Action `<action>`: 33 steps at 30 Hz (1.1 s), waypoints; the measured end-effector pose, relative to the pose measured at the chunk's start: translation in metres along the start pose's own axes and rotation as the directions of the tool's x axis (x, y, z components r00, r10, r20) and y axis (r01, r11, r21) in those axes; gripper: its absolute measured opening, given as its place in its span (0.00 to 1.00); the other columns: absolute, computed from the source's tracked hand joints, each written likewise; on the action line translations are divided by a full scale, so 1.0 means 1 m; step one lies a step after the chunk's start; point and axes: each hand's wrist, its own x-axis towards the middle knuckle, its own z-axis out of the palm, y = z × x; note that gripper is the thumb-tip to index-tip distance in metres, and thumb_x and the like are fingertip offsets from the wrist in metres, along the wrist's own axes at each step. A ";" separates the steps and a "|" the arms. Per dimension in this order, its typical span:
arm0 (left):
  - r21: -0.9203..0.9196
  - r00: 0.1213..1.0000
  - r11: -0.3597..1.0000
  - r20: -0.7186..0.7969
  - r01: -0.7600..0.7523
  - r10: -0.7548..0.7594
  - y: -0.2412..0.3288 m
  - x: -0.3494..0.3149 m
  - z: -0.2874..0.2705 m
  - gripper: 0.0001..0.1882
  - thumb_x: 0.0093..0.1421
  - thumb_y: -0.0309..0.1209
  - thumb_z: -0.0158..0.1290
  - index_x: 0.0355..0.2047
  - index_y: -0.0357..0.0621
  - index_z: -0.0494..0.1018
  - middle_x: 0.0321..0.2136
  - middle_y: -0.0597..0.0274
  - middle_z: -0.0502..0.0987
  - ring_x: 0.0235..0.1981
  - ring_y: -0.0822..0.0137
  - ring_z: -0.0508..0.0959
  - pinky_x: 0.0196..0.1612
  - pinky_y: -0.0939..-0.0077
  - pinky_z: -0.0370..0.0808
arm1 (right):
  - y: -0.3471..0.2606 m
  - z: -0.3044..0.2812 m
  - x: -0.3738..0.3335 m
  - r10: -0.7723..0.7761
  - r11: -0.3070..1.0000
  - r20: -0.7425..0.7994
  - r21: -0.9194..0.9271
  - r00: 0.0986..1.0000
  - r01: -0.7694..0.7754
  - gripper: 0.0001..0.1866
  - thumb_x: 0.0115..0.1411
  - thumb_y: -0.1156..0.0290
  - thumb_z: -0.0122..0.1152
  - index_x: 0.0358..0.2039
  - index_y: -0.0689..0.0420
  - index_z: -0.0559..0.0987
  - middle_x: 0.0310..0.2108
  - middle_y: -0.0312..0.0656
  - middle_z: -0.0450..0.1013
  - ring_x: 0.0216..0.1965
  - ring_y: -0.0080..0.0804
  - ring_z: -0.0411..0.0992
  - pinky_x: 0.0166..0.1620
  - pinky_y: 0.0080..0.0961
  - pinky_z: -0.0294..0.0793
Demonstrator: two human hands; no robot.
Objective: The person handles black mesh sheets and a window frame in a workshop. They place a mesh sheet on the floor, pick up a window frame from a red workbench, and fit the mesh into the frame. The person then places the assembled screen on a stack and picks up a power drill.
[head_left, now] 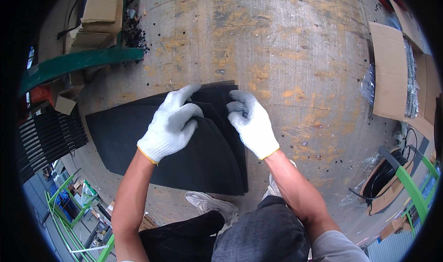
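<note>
Several black sheets point(198, 163), stacked on the floor point(314, 82), long axis left to right; my left hand point(170, 123) over them, my right hand point(253, 126) at their far-right edge; both half-curled, grip unclear.

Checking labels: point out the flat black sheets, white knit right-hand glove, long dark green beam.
Flat black sheets point(194, 158): head view, top sheet's face.
White knit right-hand glove point(257, 128): head view, back.
Long dark green beam point(87, 59): head view, middle.

No legible txt, lbls, nums or signs in view.
</note>
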 end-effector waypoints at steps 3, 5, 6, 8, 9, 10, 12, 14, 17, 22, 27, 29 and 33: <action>-0.031 0.998 1.000 0.068 -0.002 0.004 -0.002 0.002 -0.007 0.11 0.51 0.18 0.61 0.35 0.41 0.81 0.55 0.49 0.81 0.53 0.45 0.78 0.58 0.56 0.78 | -0.007 -0.003 -0.008 0.039 0.978 0.155 0.195 0.987 -0.069 0.24 0.64 0.85 0.56 0.62 0.66 0.78 0.52 0.53 0.82 0.53 0.36 0.82 0.58 0.30 0.81; -0.063 0.994 0.998 0.112 0.000 0.007 -0.003 0.002 -0.012 0.11 0.51 0.18 0.61 0.35 0.42 0.81 0.54 0.52 0.81 0.52 0.46 0.78 0.57 0.56 0.78 | -0.009 -0.009 -0.007 0.036 0.960 0.252 0.261 0.967 -0.104 0.26 0.64 0.85 0.54 0.63 0.65 0.78 0.50 0.53 0.83 0.52 0.37 0.83 0.58 0.31 0.82; -0.074 0.992 0.997 0.125 0.006 0.003 -0.002 0.002 -0.014 0.11 0.50 0.18 0.61 0.35 0.42 0.81 0.53 0.53 0.82 0.51 0.46 0.78 0.57 0.56 0.79 | -0.008 -0.013 -0.002 0.035 0.993 0.167 0.109 0.985 -0.054 0.26 0.64 0.85 0.54 0.63 0.65 0.79 0.49 0.54 0.84 0.51 0.38 0.83 0.57 0.31 0.82; -0.080 0.992 0.997 0.128 0.018 -0.008 0.000 -0.001 -0.016 0.11 0.50 0.18 0.61 0.34 0.42 0.81 0.51 0.54 0.82 0.50 0.47 0.78 0.56 0.57 0.79 | -0.003 -0.019 0.018 0.012 0.988 0.032 -0.156 0.999 -0.007 0.27 0.63 0.85 0.53 0.63 0.64 0.79 0.48 0.54 0.84 0.50 0.40 0.84 0.57 0.32 0.82; -0.077 0.993 0.997 0.118 0.020 -0.011 0.000 -0.002 -0.016 0.11 0.49 0.17 0.61 0.34 0.41 0.81 0.50 0.54 0.82 0.50 0.47 0.78 0.55 0.57 0.79 | 0.001 -0.019 0.030 -0.087 0.925 -0.043 -0.376 0.995 0.064 0.27 0.62 0.84 0.53 0.63 0.62 0.80 0.46 0.55 0.84 0.48 0.43 0.84 0.55 0.34 0.83; -0.069 0.992 0.997 0.123 0.026 -0.017 0.001 -0.002 -0.015 0.11 0.49 0.17 0.61 0.34 0.41 0.81 0.50 0.54 0.82 0.50 0.48 0.78 0.55 0.57 0.79 | 0.004 -0.021 0.041 -0.150 0.880 -0.076 -0.464 0.986 0.098 0.27 0.61 0.81 0.54 0.62 0.62 0.81 0.44 0.56 0.84 0.48 0.50 0.84 0.56 0.38 0.82; -0.061 0.995 0.998 0.100 0.011 -0.004 0.001 -0.002 -0.015 0.11 0.49 0.17 0.61 0.33 0.41 0.81 0.49 0.54 0.82 0.50 0.48 0.78 0.54 0.57 0.80 | 0.011 -0.023 0.058 -0.215 0.783 -0.056 -0.606 0.975 0.139 0.25 0.63 0.80 0.53 0.60 0.62 0.82 0.49 0.58 0.83 0.50 0.54 0.82 0.59 0.38 0.79; -0.061 0.995 0.998 0.097 0.007 -0.001 0.001 -0.001 -0.014 0.10 0.48 0.17 0.61 0.33 0.41 0.81 0.49 0.54 0.82 0.49 0.48 0.78 0.54 0.57 0.80 | 0.014 -0.024 0.069 -0.156 0.767 0.004 -0.630 0.988 0.123 0.25 0.62 0.79 0.53 0.60 0.61 0.83 0.50 0.59 0.83 0.52 0.57 0.81 0.59 0.39 0.79; -0.060 0.996 0.998 0.088 0.007 -0.002 0.001 -0.002 -0.015 0.10 0.49 0.17 0.61 0.32 0.41 0.82 0.49 0.54 0.82 0.49 0.48 0.78 0.54 0.57 0.80 | 0.012 -0.023 0.073 -0.161 0.756 0.023 -0.640 0.987 0.138 0.25 0.59 0.78 0.54 0.57 0.60 0.84 0.48 0.59 0.82 0.50 0.58 0.81 0.58 0.42 0.80; -0.053 0.996 0.998 0.081 0.041 -0.037 0.004 -0.005 -0.013 0.10 0.48 0.16 0.62 0.32 0.41 0.82 0.48 0.54 0.83 0.50 0.48 0.78 0.54 0.57 0.80 | 0.004 -0.026 0.066 -0.138 0.846 0.005 -0.519 0.990 0.121 0.25 0.58 0.78 0.54 0.56 0.57 0.85 0.47 0.57 0.83 0.49 0.54 0.82 0.58 0.40 0.80; -0.050 0.997 0.998 0.072 0.034 -0.031 0.004 -0.006 -0.011 0.10 0.47 0.16 0.61 0.31 0.41 0.81 0.49 0.55 0.83 0.52 0.47 0.77 0.56 0.56 0.78 | -0.001 -0.030 0.056 -0.155 0.898 0.071 -0.405 0.985 0.171 0.27 0.59 0.83 0.53 0.59 0.60 0.83 0.50 0.52 0.83 0.49 0.41 0.82 0.58 0.33 0.80; -0.029 0.997 0.999 0.072 0.015 -0.013 0.003 -0.006 -0.012 0.10 0.47 0.15 0.61 0.30 0.42 0.81 0.49 0.55 0.82 0.54 0.47 0.77 0.57 0.55 0.78 | -0.004 -0.028 0.053 -0.113 0.953 0.118 -0.269 0.986 0.142 0.28 0.59 0.85 0.52 0.61 0.63 0.82 0.51 0.51 0.82 0.49 0.37 0.81 0.58 0.32 0.80; -0.004 0.996 0.997 0.057 -0.071 0.071 0.001 -0.004 -0.018 0.10 0.48 0.17 0.62 0.31 0.42 0.81 0.46 0.55 0.83 0.52 0.46 0.78 0.55 0.56 0.79 | -0.010 -0.024 0.046 -0.054 0.998 0.170 -0.014 0.984 0.058 0.30 0.60 0.87 0.51 0.65 0.68 0.76 0.52 0.49 0.81 0.50 0.32 0.80 0.57 0.29 0.80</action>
